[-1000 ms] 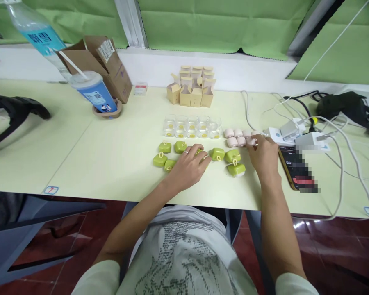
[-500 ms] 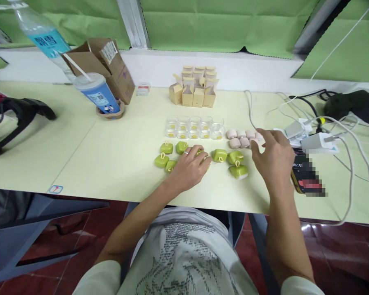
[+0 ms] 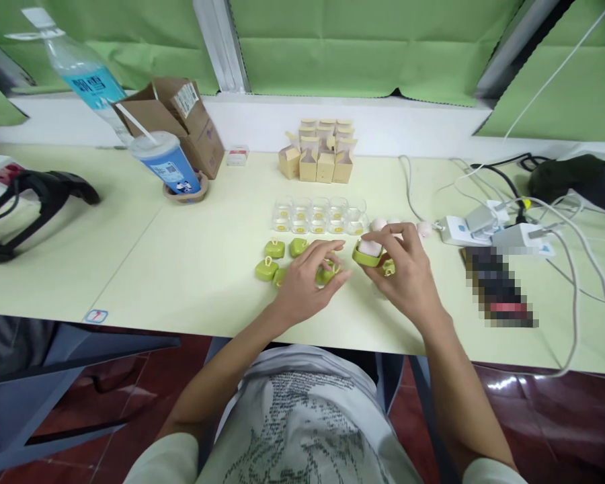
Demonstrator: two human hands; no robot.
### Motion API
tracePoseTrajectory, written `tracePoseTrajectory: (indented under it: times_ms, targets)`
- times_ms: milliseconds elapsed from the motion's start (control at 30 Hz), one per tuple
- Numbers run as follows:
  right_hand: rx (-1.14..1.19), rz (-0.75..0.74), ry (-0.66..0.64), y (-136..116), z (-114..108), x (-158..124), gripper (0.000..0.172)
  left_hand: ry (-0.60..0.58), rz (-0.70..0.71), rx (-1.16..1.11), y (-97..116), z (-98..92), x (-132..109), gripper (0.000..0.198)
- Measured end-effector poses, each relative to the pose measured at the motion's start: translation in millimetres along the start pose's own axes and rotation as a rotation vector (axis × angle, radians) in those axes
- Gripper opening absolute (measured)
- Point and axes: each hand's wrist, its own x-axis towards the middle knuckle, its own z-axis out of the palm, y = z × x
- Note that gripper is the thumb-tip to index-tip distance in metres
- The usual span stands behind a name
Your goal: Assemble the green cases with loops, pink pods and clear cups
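My right hand (image 3: 408,272) grips a small green case (image 3: 367,255) with a pale, rounded piece (image 3: 370,246) showing at its top. Beside it, my left hand (image 3: 307,275) hovers over the green cases with thumb and fingers apart and nothing visible between them. Several green cases with loops, among them one green case (image 3: 266,269), lie to the left and under that hand. Pale pink rounded pieces (image 3: 424,229) sit behind my right hand, which hides most of them. Clear plastic cups (image 3: 319,215) with yellow labels stand in two rows behind the cases.
Small open cardboard boxes (image 3: 316,165) stand near the wall. At the left are a blue drink cup (image 3: 169,167), a brown carton (image 3: 202,131) and a water bottle (image 3: 93,84). A power strip (image 3: 458,232) with white cables and a phone (image 3: 499,286) lie at the right.
My right hand has come left from beside the pink pieces and now grips a green case with a pale piece at its top. My left hand has lifted and opened slightly.
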Motion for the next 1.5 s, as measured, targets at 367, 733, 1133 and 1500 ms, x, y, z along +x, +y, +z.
tracePoseTrajectory:
  times_ms: [367, 733, 1133, 1500]
  targets:
    - [0.248, -0.237, -0.087, -24.2, 8.8, 1.8, 0.061, 0.084, -0.102, -0.069, -4.1, -4.9, -0.6, 0.032]
    - [-0.059, -0.353, 0.095, -23.9, 17.0, -1.8, 0.037, 0.104, 0.094, 0.211, 2.2, -9.9, -1.3, 0.038]
    - [0.273, -0.098, 0.129, -40.0, 8.3, -2.5, 0.029, 0.049, 0.034, 0.127, 13.2, -14.8, 1.6, 0.033]
    - [0.451, 0.051, 0.215, -40.4, 12.5, -2.5, 0.022, 0.122, 0.175, -0.013, 5.1, -16.8, 4.3, 0.033]
